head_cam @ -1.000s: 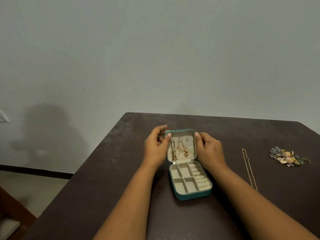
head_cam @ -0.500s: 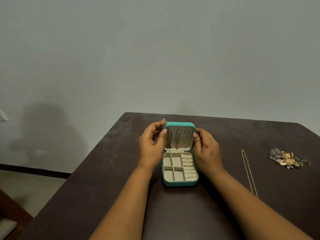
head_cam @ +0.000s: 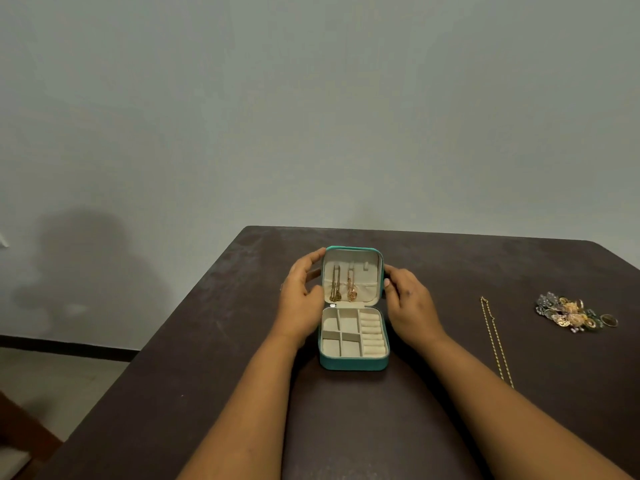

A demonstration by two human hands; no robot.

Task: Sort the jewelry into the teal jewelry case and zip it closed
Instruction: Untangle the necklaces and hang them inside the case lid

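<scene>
My left hand (head_cam: 300, 299) curls around one edge of the upright lid (head_cam: 352, 275) of the teal jewelry case (head_cam: 353, 364), and my right hand (head_cam: 408, 299) grips the opposite edge, so the lid stands between them. Two gold necklaces (head_cam: 343, 287) hang inside it. Just below my hands the divided tray lies empty on the surface (head_cam: 346, 427). Out past my right hand lies a loose gold chain (head_cam: 494, 337), and farther that way a heap of jewelry (head_cam: 571, 311). The case looks light and stiff, best steadied by its rim; the chain is limp and tangle-prone, so I would pinch it near one end.
</scene>
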